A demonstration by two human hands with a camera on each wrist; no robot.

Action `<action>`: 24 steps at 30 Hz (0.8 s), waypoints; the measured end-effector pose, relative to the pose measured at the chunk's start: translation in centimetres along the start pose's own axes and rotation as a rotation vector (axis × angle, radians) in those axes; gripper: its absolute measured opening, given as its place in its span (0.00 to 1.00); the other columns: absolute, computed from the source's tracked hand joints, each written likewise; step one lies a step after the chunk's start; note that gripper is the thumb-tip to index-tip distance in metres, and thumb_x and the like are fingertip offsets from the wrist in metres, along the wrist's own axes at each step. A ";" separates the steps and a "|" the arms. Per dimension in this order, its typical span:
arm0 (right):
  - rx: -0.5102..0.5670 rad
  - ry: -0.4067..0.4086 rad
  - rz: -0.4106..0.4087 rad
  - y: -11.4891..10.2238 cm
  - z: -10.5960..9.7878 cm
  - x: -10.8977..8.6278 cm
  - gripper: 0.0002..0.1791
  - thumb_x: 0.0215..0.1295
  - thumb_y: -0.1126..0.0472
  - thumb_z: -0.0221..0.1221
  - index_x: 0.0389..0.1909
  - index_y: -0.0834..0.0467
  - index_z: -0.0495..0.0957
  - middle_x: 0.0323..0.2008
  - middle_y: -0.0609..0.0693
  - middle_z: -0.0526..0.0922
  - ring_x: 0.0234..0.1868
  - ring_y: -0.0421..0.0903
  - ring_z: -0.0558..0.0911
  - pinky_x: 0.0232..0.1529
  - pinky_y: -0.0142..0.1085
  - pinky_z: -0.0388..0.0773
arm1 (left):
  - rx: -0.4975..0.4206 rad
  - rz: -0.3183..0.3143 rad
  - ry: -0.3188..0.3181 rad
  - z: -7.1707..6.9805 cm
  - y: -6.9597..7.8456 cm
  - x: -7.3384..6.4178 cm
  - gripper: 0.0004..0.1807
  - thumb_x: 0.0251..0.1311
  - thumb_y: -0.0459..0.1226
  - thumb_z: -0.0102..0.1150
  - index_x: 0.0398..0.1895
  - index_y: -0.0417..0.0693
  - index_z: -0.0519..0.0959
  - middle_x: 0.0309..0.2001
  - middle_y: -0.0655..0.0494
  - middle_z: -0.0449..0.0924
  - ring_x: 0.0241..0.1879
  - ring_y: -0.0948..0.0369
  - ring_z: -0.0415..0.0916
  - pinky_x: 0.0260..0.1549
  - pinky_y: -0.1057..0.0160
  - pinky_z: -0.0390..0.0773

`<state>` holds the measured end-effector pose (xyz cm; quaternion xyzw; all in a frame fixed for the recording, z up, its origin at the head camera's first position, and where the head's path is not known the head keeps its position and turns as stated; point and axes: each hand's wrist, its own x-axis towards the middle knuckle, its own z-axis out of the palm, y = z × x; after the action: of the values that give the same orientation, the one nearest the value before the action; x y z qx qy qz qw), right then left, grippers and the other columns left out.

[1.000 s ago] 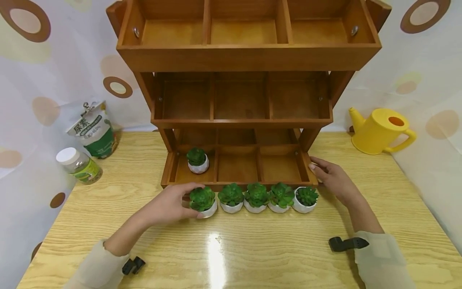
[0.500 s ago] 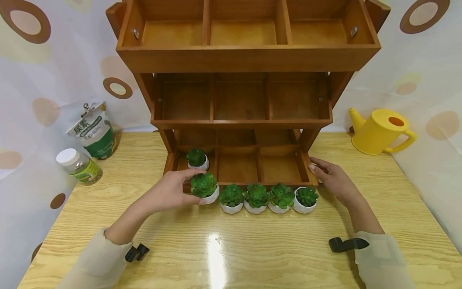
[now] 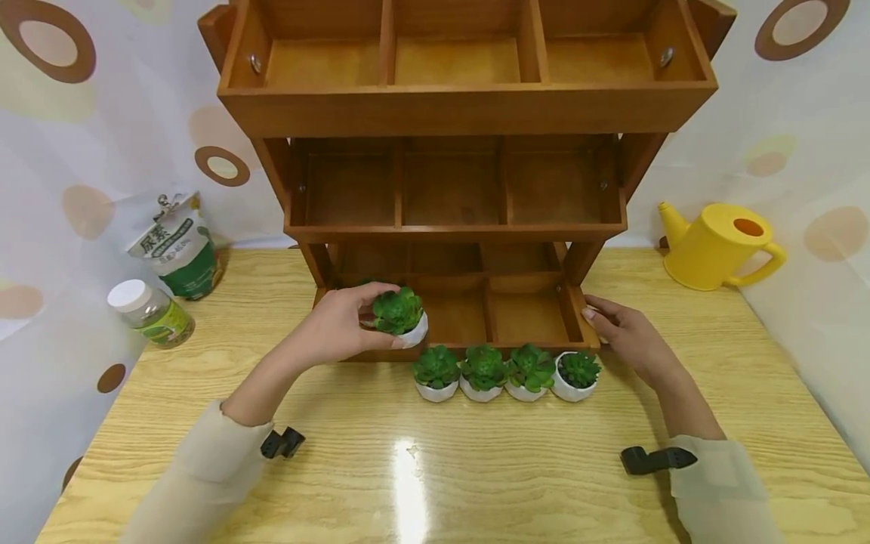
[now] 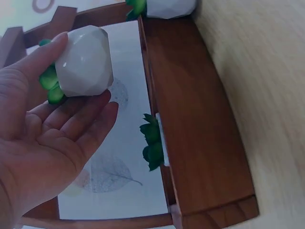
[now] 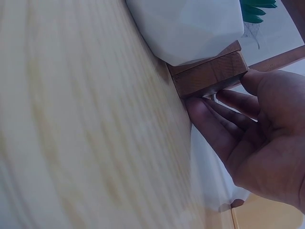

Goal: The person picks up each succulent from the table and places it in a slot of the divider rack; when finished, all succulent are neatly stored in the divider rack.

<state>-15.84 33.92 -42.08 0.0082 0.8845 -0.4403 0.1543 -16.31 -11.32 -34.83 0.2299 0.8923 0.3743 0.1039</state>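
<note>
In the head view, my left hand (image 3: pixel 340 325) holds a small potted succulent (image 3: pixel 401 313) with thumb and fingers, raised at the lowest tier of a wooden plant stand (image 3: pixel 469 113). The left wrist view shows its white faceted pot (image 4: pixel 86 62) tilted on its side to the camera. Another succulent (image 4: pixel 153 145) sits in the lowest tier, nearly hidden by my left hand in the head view. My right hand (image 3: pixel 628 340) grips the right end of that tier; in the right wrist view, thumb and fingers press around the wooden corner (image 5: pixel 209 76).
Several potted succulents (image 3: pixel 483 372) stand in a row before the stand. A yellow watering can (image 3: pixel 714 249) is at the right. A clipped green-and-white bag (image 3: pixel 180 245) and a white-capped jar (image 3: pixel 152 313) stand at the left. A patterned cloth (image 3: pixel 81 151) hangs behind.
My left hand has lifted the succulent from the left end of the row and carried it up and slightly right to the lowest tier. My right hand stays put.
</note>
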 end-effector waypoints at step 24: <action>0.008 -0.015 0.015 0.1 -0.2 0.2 0.40 0.79 0.36 0.41 0.82 0.54 0.49 0.79 0.65 0.54 0.74 0.67 0.64 0.64 0.58 0.71 | -0.015 -0.046 0.027 1.1 0.9 5.0 0.38 0.53 0.47 0.76 0.68 0.52 0.75 0.54 0.53 0.84 0.53 0.56 0.82 0.53 0.52 0.81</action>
<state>-16.01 34.10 -42.12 0.0124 0.8815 -0.4427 0.1640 -19.96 -7.65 -35.08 0.2037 0.8959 0.3814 0.1021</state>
